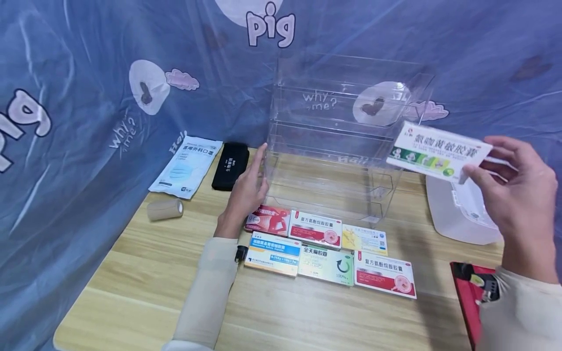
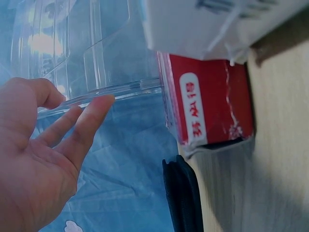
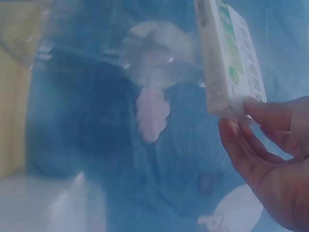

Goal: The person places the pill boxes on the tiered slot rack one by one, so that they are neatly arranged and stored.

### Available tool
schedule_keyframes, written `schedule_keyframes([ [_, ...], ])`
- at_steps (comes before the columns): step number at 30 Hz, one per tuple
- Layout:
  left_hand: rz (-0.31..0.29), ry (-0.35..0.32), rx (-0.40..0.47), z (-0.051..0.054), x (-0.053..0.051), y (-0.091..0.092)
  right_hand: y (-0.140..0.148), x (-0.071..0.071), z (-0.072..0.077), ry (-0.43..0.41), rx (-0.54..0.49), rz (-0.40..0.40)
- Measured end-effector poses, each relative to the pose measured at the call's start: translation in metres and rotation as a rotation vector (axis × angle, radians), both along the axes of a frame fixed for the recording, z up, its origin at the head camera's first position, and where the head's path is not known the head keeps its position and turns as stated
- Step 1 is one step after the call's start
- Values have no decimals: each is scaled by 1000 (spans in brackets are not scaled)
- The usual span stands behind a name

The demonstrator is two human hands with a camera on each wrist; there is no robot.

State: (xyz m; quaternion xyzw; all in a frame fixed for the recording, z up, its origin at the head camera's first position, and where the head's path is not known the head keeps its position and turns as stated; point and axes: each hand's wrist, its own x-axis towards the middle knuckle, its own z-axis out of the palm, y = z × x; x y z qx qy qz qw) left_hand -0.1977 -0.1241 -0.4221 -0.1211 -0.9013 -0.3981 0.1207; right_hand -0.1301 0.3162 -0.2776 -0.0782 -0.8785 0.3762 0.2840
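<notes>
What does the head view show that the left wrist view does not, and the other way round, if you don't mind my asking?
Only the head view shows the right hand holding a white-and-green box, plus the mask packet, the beige roll and the white container.

Only the left wrist view clearly shows the end of the red box, with its white label.

Both show the left hand at the side of the clear rack, the red box, the black pouch, the blue cloth and the wooden table.
</notes>
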Motion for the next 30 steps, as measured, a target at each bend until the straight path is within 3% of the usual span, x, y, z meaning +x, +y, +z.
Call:
schedule_keyframes([
  [7,-2,6,-8,1,-2,0,-29,-36,32,124,-70,62],
  [14,11,15,-18,0,-1,0,-53,-82,46,206,-202,190],
  [24,0,51,-25,0,-3,0,-94,-129,65,227,-183,178],
  [30,3,39,-12,-2,-1,0,-116,-156,62,218,-134,142],
])
